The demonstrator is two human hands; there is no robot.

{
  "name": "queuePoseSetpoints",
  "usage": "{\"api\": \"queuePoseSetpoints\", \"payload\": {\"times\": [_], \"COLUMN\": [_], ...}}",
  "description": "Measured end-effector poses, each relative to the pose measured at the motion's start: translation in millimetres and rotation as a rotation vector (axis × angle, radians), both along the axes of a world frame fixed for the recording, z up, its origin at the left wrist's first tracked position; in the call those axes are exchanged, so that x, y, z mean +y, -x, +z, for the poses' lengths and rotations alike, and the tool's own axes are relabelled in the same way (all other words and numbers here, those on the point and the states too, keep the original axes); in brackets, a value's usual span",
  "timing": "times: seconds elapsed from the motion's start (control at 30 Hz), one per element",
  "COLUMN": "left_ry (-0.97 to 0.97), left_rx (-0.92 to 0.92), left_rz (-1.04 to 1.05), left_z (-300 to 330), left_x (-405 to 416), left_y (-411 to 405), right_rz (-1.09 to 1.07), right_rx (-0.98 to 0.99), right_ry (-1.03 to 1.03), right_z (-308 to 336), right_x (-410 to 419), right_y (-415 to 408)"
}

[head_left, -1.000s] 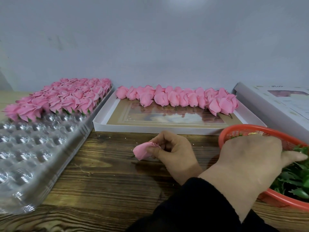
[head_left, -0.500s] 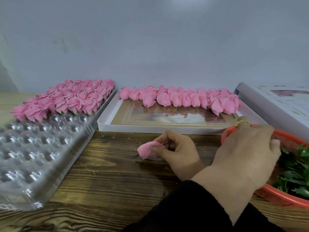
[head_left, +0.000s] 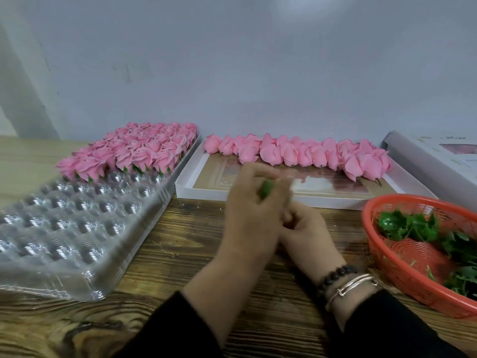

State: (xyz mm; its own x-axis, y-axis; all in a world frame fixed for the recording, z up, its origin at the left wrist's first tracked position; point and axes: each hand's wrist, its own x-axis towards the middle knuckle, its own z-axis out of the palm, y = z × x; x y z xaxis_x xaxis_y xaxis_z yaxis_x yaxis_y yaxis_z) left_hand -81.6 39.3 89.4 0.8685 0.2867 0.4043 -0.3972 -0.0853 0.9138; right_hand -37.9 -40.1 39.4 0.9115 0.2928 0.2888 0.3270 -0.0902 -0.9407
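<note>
My left hand (head_left: 250, 215) is blurred over the middle of the wooden table (head_left: 175, 257) and pinches a small green leaf piece (head_left: 266, 189) in its fingertips. My right hand (head_left: 309, 233), with bracelets on the wrist, sits just behind and right of it with its fingers curled. The pink rose head it held is hidden behind my left hand. A red mesh basket (head_left: 371, 244) holding several green leaf pieces (head_left: 407, 226) stands at the right.
A clear plastic dimpled tray (head_left: 64, 228) lies at the left, its far end filled with pink roses (head_left: 134, 151). A shallow white box (head_left: 258, 193) ahead holds a row of pink rose heads (head_left: 296, 153). Another white box (head_left: 426, 156) is at the far right.
My left hand has come out of the red basket and swung left with a green leaf piece, now covering the rose in my right hand. The right hand has barely moved.
</note>
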Motion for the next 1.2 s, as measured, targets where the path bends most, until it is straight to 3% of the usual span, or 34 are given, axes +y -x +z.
{"api": "queuePoseSetpoints", "payload": {"times": [0.17, 0.33, 0.6, 0.93, 1.2], "left_ry": [0.121, 0.275, 0.287, 0.624, 0.561], "left_rx": [0.157, 0.238, 0.295, 0.364, 0.38], "left_rz": [0.165, 0.023, -0.056, -0.345, -0.327], "left_z": [-27, -41, -42, -39, -43], "left_x": [58, 74, 68, 55, 50], "left_y": [0, -6, -4, -1, -3], "right_rz": [-0.028, -0.106, -0.277, -0.171, -0.175], "right_rx": [0.015, -0.017, -0.084, -0.19, -0.207], "right_ry": [-0.021, -0.032, -0.159, -0.224, -0.121], "right_z": [-2, 1, 5, 13, 7], "right_x": [-2, -8, -18, -9, -12], "right_y": [-2, 3, 27, 33, 25]}}
